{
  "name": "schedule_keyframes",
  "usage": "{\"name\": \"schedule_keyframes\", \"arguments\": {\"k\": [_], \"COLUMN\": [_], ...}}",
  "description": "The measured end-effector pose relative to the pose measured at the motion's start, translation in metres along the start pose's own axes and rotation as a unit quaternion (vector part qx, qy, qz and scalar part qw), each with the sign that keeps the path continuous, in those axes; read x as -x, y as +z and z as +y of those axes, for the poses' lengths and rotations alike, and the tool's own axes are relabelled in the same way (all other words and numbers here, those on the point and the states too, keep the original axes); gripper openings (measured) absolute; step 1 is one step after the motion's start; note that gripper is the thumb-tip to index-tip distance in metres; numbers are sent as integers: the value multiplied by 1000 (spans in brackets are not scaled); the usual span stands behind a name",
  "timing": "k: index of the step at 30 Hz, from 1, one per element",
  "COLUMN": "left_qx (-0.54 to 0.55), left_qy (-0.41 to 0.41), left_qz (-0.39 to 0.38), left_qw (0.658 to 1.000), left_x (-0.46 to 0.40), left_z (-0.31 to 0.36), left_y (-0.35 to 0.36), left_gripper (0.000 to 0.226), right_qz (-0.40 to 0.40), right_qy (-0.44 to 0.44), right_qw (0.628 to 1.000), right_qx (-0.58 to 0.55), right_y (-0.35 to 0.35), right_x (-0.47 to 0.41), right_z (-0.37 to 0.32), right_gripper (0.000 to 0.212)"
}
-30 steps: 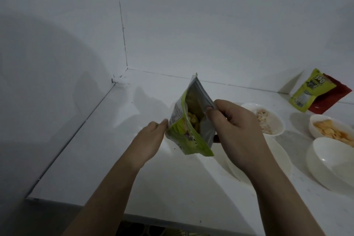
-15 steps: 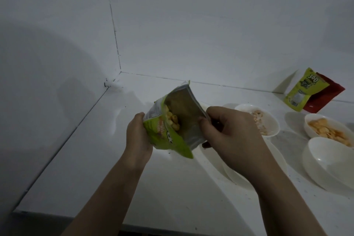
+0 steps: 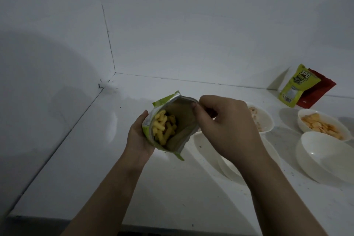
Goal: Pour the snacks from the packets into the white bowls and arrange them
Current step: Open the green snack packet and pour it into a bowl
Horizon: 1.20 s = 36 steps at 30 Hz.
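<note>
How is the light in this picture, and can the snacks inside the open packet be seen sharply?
Head view: dim, bluish light, broad soft shadows on the wall; the yellow snacks in the green packet show clearly, and straight edges bend toward the frame borders.

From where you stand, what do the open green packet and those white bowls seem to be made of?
The green snack packet looks like thin printed plastic film with a dull silvery foil-like lining: its walls crumple where the left hand and right hand hold it. The empty white bowl looks glossy, smooth and rigid, with a small highlight inside; glazed ceramic or hard plastic, I cannot tell which.
</note>
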<state>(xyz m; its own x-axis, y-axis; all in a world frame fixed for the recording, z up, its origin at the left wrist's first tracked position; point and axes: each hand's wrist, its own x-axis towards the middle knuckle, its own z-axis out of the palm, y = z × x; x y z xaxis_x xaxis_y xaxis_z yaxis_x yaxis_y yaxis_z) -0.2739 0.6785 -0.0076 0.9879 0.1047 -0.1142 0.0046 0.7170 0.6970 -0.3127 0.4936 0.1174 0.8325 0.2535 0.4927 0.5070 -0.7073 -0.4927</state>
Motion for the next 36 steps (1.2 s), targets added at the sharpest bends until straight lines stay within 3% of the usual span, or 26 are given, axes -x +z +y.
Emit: {"name": "schedule_keyframes", "arguments": {"k": [2, 4, 8, 11, 16, 19, 23, 25, 30, 36], "left_qx": [-6, 10, 51, 23, -9, -61, -154, -203, -296, -335], "left_qy": [13, 5, -33, -34, -62, -9, 83, 114, 205, 269], "left_qz": [-44, -40, 29, 27, 52, 90, 96, 91, 85, 79], "left_qw": [999, 999, 998, 999, 997, 994, 980, 968, 929, 900], "left_x": [3, 3, -3, -2, -6, -11, -14, -13, -7, -1], "left_z": [3, 4, 3, 3, -3, -5, -13, -21, -35, -40], "left_y": [4, 11, 13, 16, 21, 30, 50, 61, 86, 111], "left_gripper": [25, 31, 58, 62, 47, 47, 24, 25, 33, 33], "right_qz": [12, 4, -126, -157, -121, -69, -13, 10, 72, 99], "right_qy": [20, 40, 88, 95, 121, 124, 187, 206, 230, 243], "right_qw": [1000, 999, 988, 982, 985, 989, 962, 951, 952, 954], "right_qx": [-15, -35, -27, -36, -33, -29, -200, -229, -190, -145], "right_y": [0, -2, -9, -15, -19, -24, -33, -36, -36, -34], "right_x": [1, 3, 10, 13, 19, 22, 23, 24, 19, 17], "right_z": [2, 1, -2, 4, 17, 27, 43, 53, 81, 113], "right_gripper": [39, 41, 40, 31, 32, 31, 30, 33, 24, 20]}}
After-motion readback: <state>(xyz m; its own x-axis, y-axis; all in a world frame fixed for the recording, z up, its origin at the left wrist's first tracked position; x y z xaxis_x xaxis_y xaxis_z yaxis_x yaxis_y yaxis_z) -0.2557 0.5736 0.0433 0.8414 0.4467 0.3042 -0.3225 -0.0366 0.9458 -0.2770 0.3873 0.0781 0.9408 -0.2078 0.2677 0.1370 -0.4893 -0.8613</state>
